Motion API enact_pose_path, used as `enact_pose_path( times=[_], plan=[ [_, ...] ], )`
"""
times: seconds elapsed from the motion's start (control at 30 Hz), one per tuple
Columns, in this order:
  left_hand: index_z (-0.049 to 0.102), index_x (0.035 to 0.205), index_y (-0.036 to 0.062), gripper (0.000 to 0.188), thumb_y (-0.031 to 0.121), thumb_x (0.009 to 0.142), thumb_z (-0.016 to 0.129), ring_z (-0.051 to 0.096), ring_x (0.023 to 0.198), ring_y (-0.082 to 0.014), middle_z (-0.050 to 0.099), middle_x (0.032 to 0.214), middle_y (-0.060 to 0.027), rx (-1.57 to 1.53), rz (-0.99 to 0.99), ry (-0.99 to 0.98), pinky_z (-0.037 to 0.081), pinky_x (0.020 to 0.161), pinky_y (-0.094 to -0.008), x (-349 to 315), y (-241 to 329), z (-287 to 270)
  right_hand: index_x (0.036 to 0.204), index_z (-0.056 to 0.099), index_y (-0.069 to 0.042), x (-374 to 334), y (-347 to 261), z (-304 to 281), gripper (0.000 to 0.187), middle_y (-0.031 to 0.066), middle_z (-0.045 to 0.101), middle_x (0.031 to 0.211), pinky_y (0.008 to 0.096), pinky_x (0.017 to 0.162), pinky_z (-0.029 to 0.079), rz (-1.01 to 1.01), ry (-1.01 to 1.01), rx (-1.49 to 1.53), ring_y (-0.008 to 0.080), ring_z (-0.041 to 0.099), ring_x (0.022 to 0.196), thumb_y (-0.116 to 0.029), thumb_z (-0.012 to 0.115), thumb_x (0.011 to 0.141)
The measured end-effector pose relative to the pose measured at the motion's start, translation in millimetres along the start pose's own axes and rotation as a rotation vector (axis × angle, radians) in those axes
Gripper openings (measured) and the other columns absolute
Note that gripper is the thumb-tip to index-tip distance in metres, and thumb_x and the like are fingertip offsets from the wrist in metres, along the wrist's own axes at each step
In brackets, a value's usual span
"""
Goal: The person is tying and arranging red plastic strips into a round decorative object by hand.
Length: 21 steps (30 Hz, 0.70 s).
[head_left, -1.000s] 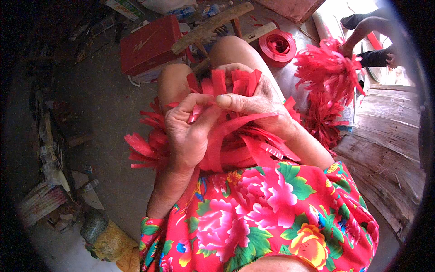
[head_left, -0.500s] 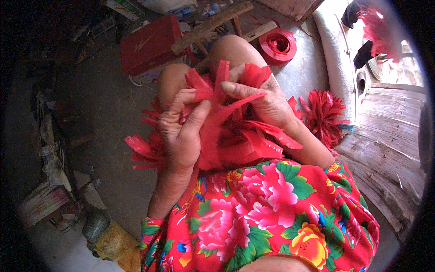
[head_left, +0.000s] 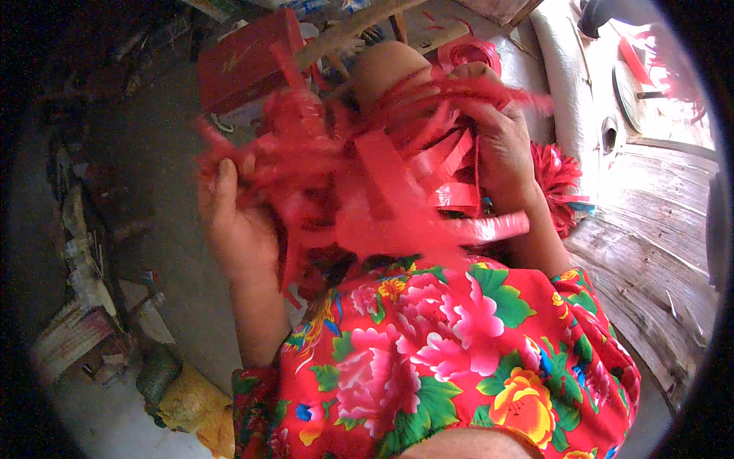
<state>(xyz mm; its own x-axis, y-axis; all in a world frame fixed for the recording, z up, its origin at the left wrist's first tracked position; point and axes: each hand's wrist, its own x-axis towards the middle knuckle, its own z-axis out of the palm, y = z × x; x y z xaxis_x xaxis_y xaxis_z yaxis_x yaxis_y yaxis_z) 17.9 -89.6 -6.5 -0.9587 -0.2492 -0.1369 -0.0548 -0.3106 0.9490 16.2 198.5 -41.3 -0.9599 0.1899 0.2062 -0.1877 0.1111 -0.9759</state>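
A loose bunch of red ribbon strips [head_left: 382,206] spreads over my lap, several strips smeared by motion. My left hand [head_left: 237,222] is at its left side, thumb raised, fingers closed around strip ends. On the right, my right hand [head_left: 501,141] grips more strips between thumb and fingers, near my knee [head_left: 388,69]. The strips are stretched out between the two hands. Some strips lie crosswise near my floral red garment [head_left: 451,344]. The middle of the bunch is blurred, and the strips partly hide my left fingertips.
Ahead are a red box [head_left: 248,65], a wooden beam [head_left: 363,27] and a red ribbon roll [head_left: 468,53]. A finished-looking red pompom [head_left: 558,183] sits right, beside wooden boards [head_left: 642,214]. Clutter [head_left: 84,268] lines the left. Another person's dark-clad limb [head_left: 600,17] shows top right.
My hands have moved apart, the left leftward and the right up and to the right, pulling the strips outward. The other person's pompom at the upper right has shifted.
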Motion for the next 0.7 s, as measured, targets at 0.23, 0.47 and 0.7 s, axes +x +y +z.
enact_pose_path(
  times=[0.23, 0.47, 0.7],
  plan=[
    [0.045, 0.137, 0.0033, 0.075, 0.031, 0.076, 0.080, 0.039, 0.136, -0.0342, 0.046, 0.142, -0.0159, 0.759, 0.321, -0.599, 0.032, 0.112, -0.0501, -14, 2, -1, 0.117, 0.061, -0.004, -11, 11, -27, 0.025, 0.0066, 0.065, 0.106, 0.0302, 0.081, 0.050, 0.403, 0.271, 0.458, 0.0173, 0.063, 0.094, -0.008, 0.057, 0.092],
    [0.058, 0.119, 0.0016, 0.055, 0.012, 0.067, 0.075, 0.054, 0.112, -0.0407, 0.061, 0.112, -0.0184, 1.408, 0.648, -0.787, 0.038, 0.104, -0.0530, -17, -23, 26, 0.135, 0.049, -0.003, -32, -23, -58, 0.059, 0.0105, 0.063, 0.119, 0.0325, 0.085, 0.054, 0.117, 0.181, -0.158, 0.0193, 0.064, 0.098, -0.013, 0.070, 0.081],
    [0.064, 0.105, 0.0006, 0.038, 0.006, 0.068, 0.066, 0.057, 0.086, -0.0410, 0.056, 0.087, -0.0194, 1.356, 0.780, -0.976, 0.044, 0.076, -0.0500, -14, 1, 69, 0.144, 0.044, -0.014, -51, -25, -16, 0.084, 0.0155, 0.051, 0.135, 0.0474, 0.103, 0.038, -0.571, -0.308, -0.680, 0.0354, 0.050, 0.124, -0.030, 0.077, 0.069]
  ],
)
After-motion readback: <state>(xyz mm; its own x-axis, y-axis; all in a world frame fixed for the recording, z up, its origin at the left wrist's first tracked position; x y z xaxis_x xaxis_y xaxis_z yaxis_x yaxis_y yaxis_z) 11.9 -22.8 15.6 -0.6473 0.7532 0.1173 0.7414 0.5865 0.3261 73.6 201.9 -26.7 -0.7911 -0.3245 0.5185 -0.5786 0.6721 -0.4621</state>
